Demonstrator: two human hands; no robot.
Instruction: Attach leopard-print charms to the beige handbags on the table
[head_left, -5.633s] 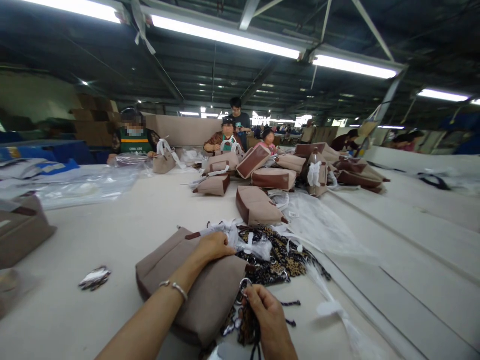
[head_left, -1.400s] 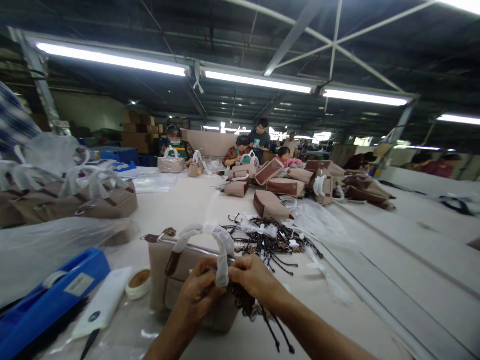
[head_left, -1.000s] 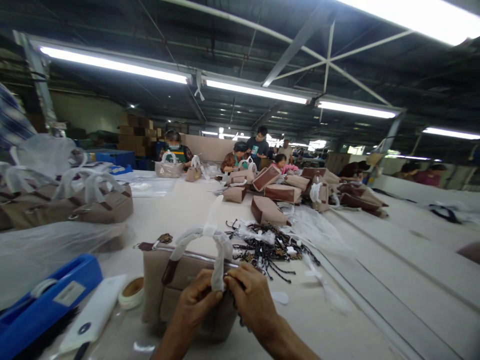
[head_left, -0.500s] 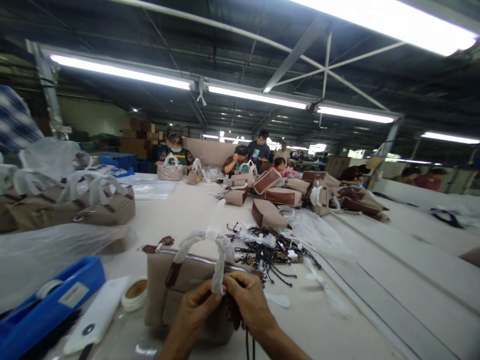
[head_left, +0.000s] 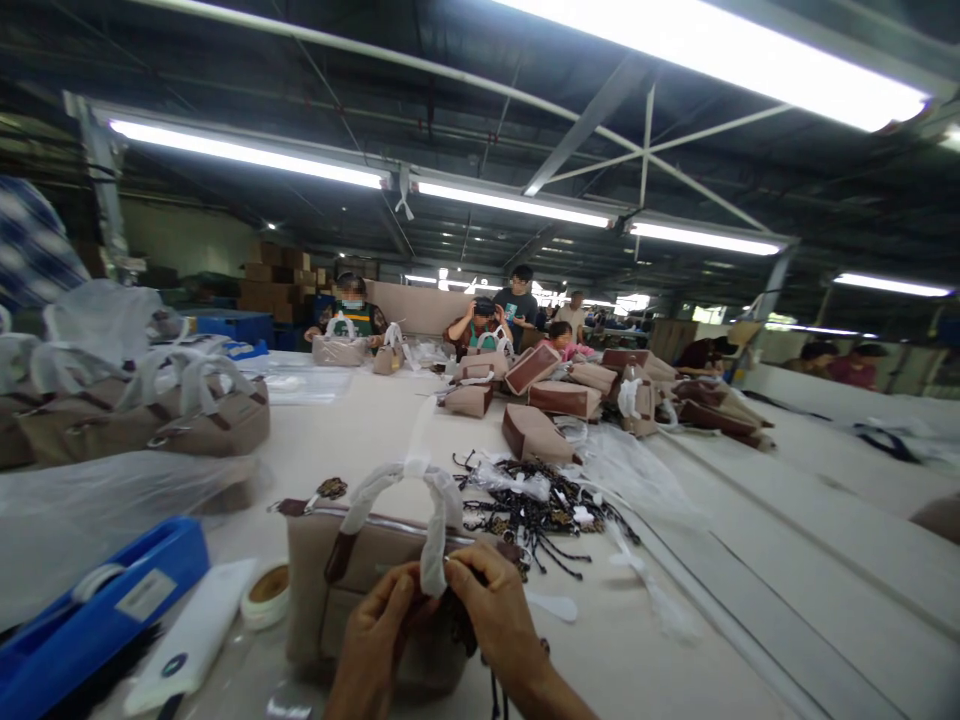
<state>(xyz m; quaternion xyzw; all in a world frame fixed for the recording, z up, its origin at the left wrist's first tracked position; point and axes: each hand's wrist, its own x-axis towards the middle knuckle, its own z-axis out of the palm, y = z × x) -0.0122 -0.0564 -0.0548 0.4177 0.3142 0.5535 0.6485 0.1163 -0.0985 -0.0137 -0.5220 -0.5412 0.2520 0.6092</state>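
A beige handbag (head_left: pixel 307 580) with brown trim stands on the table before me, its raised handle (head_left: pixel 433 540) wrapped in white material. My left hand (head_left: pixel 382 620) is closed at the left of the handle's lower end, fingertips pinched on something too small to make out. On the other side my right hand (head_left: pixel 495 600) pinches near the handle base, and what its fingertips grip is hidden. Dark braided cords (head_left: pixel 459 620) hang below it against the bag. Behind the bag lies a pile of black cords with metal charms (head_left: pixel 555 510).
At left are a blue tape dispenser (head_left: pixel 112 610), a white object (head_left: pixel 191 630), a tape roll (head_left: pixel 265 592) and wrapped bags (head_left: pixel 217 410). More bags (head_left: pixel 536 430) lie heaped farther back. Several people (head_left: pixel 517 300) are beyond the table.
My left hand has shifted slightly left, its fingers off the front of the wrapped handle. The right hand has barely moved. A person in the background now has both hands raised to the head.
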